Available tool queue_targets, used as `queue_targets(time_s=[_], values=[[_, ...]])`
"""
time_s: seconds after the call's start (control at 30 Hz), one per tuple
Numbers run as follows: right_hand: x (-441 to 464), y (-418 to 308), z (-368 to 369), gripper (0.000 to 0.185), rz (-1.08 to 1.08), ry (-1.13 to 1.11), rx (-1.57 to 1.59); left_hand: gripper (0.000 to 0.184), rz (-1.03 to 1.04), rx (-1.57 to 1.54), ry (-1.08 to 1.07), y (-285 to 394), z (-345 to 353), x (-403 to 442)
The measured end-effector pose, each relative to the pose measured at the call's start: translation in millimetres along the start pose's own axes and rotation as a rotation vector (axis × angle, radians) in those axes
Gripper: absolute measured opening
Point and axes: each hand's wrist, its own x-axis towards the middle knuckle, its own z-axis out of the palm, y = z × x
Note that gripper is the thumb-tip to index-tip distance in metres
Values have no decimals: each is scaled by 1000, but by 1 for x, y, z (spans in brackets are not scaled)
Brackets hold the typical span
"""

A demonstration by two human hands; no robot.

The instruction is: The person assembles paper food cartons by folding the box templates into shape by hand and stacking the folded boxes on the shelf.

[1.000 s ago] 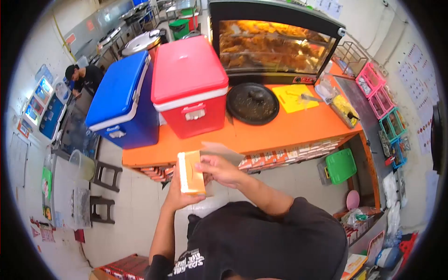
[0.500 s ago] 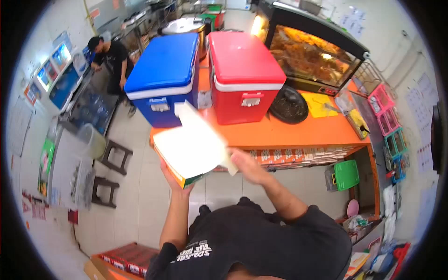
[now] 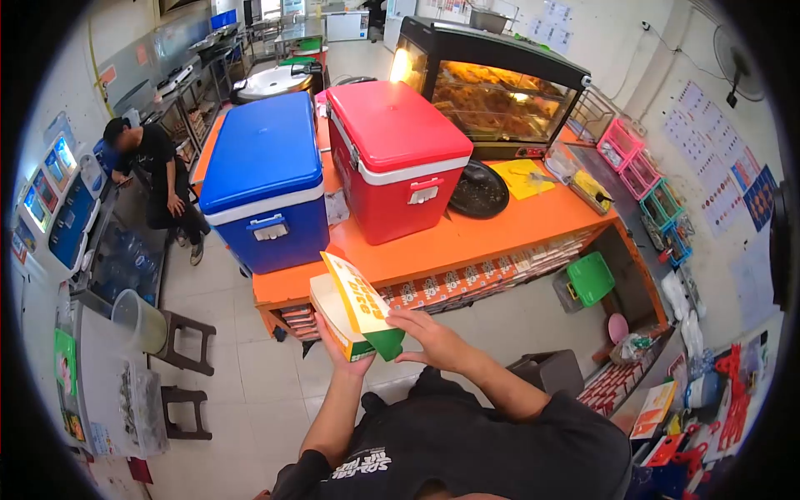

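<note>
Holding a partly open carton (image 3: 358,302), yellow and green, are both hands' fingers (image 3: 327,335) (image 3: 410,322).

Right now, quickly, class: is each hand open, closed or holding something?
Left hand: holding the box.
Right hand: at the box's green flap; whether it grips cannot be told.

There is room to pass over the near right strip of the long orange counter (image 3: 546,215), before the round black disc (image 3: 481,190) and flat yellow board (image 3: 517,178). Left of it, the orange-white-green cardboard box (image 3: 358,300), boxy blue plastic cooler (image 3: 262,171) and boxy red plastic cooler (image 3: 400,137) bar the way; behind the disc, the black glass-fronted warmer (image 3: 498,100) does.
</note>
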Motion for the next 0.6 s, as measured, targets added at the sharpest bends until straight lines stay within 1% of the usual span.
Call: queue_targets(time_s=[0.07, 0.13, 0.17, 0.2, 0.27, 0.3, 0.37, 0.4, 0.43, 0.47, 0.5, 0.53, 0.6], values=[[-2, -2, -2, 75, 30, 63, -49, 74, 16, 21, -19, -3, 3, 9], [-1, -1, 0, 78, -9, 172, -66, 74, 28, 36, -5, -11, 2, 5], [-3, -2, 4, 80, -18, 220, -66, 72, -13, 33, -28, -11, 0, 3], [-3, -5, 2, 82, -13, 219, -86, 72, -31, 21, -21, -13, -1, -1], [-5, -2, 6, 80, 7, 259, -109, 71, -60, 8, -35, -14, 3, -1], [-4, -4, 5, 80, 4, 237, -120, 72, -19, 25, 12, -16, 14, -3], [-1, -11, 7, 79, -22, 178, -130, 71, -73, 24, -34, -21, 28, -10], [0, -15, 12, 79, -14, 200, -116, 71, -57, 6, -45, -17, 31, -17], [-2, -19, 17, 79, -33, 169, -101, 73, -73, -60, -84, -14, 3, -9], [3, -18, 18, 78, -90, 101, -90, 75, -46, -68, -97, -10, 17, -15], [8, -16, 19, 77, -95, 25, -27, 76, -38, -113, -107, -2, 17, -11], [6, -14, 18, 75, -80, -21, -43, 77, -76, -150, -99, -1, 15, -18], [7, -14, 16, 75, -81, -26, 59, 77, -112, -143, -156, 8, 17, -28]])
